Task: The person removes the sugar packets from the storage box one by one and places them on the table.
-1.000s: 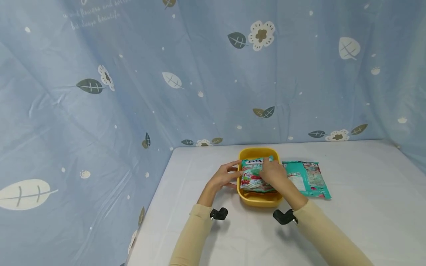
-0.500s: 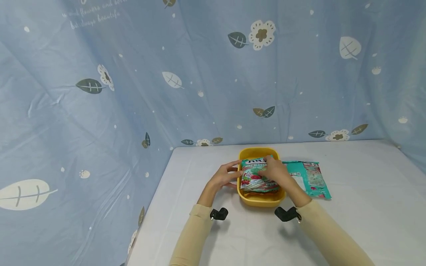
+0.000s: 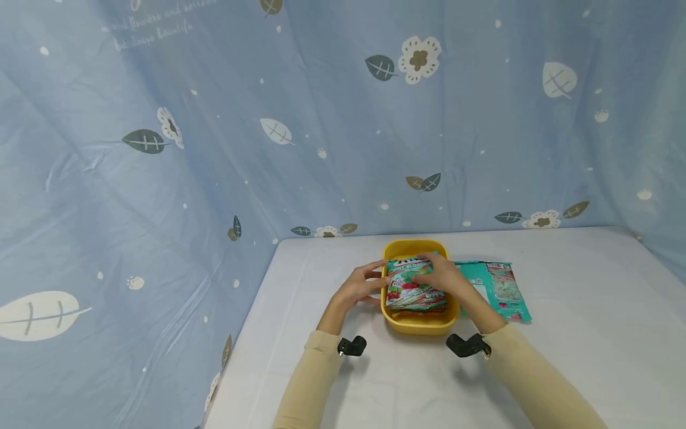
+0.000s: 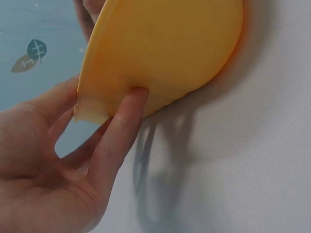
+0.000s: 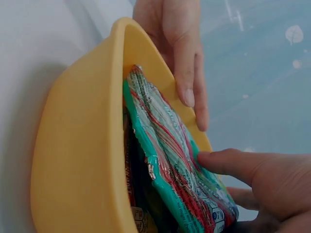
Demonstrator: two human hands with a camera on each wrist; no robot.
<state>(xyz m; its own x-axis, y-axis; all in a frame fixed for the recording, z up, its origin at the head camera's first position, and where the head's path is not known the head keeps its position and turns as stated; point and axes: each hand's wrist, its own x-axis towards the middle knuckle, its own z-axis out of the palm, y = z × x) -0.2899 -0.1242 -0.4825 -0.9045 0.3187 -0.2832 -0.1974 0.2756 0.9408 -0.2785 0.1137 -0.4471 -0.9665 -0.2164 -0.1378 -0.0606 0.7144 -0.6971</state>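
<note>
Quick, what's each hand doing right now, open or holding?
Left hand: holding the yellow container.
Right hand: touching the teal packet inside; grip unclear.

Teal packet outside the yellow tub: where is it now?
Head view, right of centre: the teal packet lies on the white table just right of the yellow tub, partly hidden by the right arm.

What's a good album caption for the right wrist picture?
Right hand touching a shiny bag in a yellow tub, left hand touching the tub.
</note>
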